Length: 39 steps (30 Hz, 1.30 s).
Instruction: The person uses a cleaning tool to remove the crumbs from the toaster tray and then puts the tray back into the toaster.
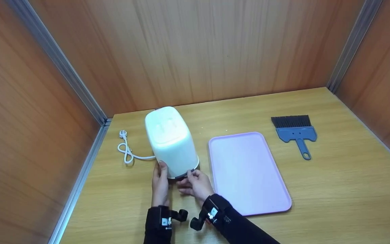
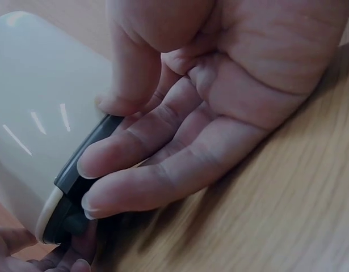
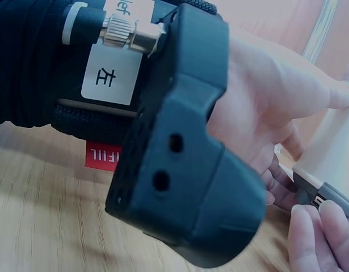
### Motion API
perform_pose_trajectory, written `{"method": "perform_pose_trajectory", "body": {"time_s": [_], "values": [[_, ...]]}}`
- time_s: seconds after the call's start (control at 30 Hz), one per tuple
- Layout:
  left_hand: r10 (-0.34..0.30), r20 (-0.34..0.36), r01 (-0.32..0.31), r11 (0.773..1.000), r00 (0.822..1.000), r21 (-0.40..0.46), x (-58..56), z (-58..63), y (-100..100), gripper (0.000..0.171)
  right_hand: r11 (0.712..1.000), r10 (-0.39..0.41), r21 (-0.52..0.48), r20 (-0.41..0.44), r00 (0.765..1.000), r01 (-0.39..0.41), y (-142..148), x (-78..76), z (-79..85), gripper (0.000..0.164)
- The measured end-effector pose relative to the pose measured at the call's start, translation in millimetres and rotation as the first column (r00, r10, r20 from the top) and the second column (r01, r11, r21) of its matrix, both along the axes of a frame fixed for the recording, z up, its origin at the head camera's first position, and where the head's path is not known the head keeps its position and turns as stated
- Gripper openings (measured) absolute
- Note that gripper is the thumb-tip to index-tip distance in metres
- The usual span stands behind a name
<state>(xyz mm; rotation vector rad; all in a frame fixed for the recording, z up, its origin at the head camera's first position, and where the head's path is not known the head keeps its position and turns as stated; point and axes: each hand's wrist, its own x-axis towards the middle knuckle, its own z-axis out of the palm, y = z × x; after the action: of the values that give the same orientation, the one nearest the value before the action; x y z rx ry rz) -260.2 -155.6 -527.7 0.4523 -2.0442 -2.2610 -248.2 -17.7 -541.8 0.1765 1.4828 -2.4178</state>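
Note:
A white, rounded, toaster-like appliance [image 1: 173,149] stands at the left of the table, tilted, with its dark base [image 2: 86,150] toward me. My left hand [image 1: 160,184] holds its near left corner: the thumb lies on the white shell and the fingers reach along the dark base. At the near right edge, my right hand [image 1: 200,184] pinches the dark rim between thumb and fingers. Its fingertips [image 3: 327,232] show beside the grey-black edge in the right wrist view. The underside is mostly hidden by both hands.
A white cord [image 1: 127,154] with a plug [image 1: 123,134] lies left of the appliance. A pink-purple tray [image 1: 249,173] lies to the right, and farther right a blue brush [image 1: 296,134] with black bristles. Wood-pattern panels [image 1: 215,51] enclose the table. Small white specks dot the tabletop.

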Motion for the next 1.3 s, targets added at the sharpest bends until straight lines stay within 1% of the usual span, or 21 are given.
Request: {"method": "perform_pose_trajectory", "body": {"time_s": [0.33, 0.43, 0.5, 0.67, 0.77, 1.03, 1.13, 1.3], "values": [[-0.015, -0.008, 0.015, 1.0, 1.0, 0.02, -1.9, 1.3, -2.0, 0.082, 1.0, -0.02, 0.008, -0.009, 1.0, 0.02, -1.0, 0.0, 1.5, 0.02], [-0.014, -0.007, 0.014, 1.0, 1.0, 0.019, -1.6, 3.5, -2.7, 0.083, 0.999, -0.035, 0.013, -0.022, 0.999, 0.035, -2.1, 1.5, 2.1, 0.02], [-0.01, -0.012, 0.01, 1.0, 1.0, 0.003, -0.9, 5.1, -2.7, 0.085, 0.999, -0.042, 0.022, -0.029, 0.999, 0.043, -2.4, 2.0, 3.0, 0.02], [-0.005, -0.009, 0.005, 1.0, 1.0, -0.023, 1.6, 5.5, -2.2, 0.087, 0.999, -0.035, 0.04, -0.033, 0.999, 0.036, -1.7, 3.3, 3.2, 0.02], [-0.006, -0.006, 0.006, 1.0, 1.0, -0.019, 2.4, 5.8, -1.6, 0.087, 0.998, -0.03, 0.047, -0.029, 0.999, 0.031, -1.2, 4.2, 2.8, 0.02], [0.004, -0.026, -0.004, 1.0, 1.0, -0.012, -1.7, 5.4, 1.1, 0.087, 0.998, -0.04, 0.055, -0.041, 0.998, 0.043, 0.1, 1.6, 3.6, 0.021], [0.001, -0.025, -0.001, 1.0, 1.0, -0.006, -1.5, 3.2, 0.6, 0.086, 0.998, -0.038, 0.058, -0.021, 0.999, 0.039, 0.4, 3.0, 3.9, 0.021], [-0.007, -0.016, 0.007, 1.0, 1.0, 0.011, -0.8, -1.6, -1.7, 0.084, 0.996, -0.023, 0.091, 0.057, 0.998, 0.017, 0.3, 7.1, 7.4, 0.021]]}}
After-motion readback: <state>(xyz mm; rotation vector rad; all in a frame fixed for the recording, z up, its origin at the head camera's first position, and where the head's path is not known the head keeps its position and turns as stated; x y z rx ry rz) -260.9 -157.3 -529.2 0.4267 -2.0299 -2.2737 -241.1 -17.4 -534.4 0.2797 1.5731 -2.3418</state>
